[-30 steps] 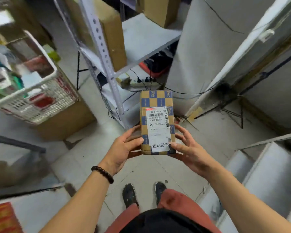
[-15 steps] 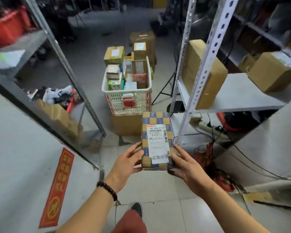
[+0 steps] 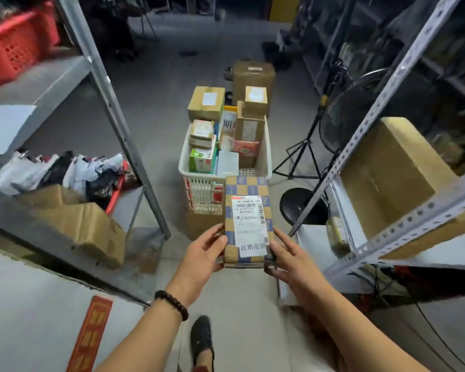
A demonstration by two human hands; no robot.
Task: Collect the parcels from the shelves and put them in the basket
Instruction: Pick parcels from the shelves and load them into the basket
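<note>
The checkered parcel (image 3: 247, 221) hides the near right corner of the white basket (image 3: 266, 146), and its label's small print is too fine to read; its lower corners sit behind the left hand (image 3: 203, 253) and right hand (image 3: 287, 257). The red crate (image 3: 14, 44) is blurred and cut by the left edge; the large carton (image 3: 387, 178) on the right shelf is partly behind the perforated post (image 3: 373, 116).

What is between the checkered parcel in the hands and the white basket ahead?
Nothing. In the head view the checkered parcel, held by the left hand and right hand, overlaps the near wall of the white basket; no object shows between them.
</note>
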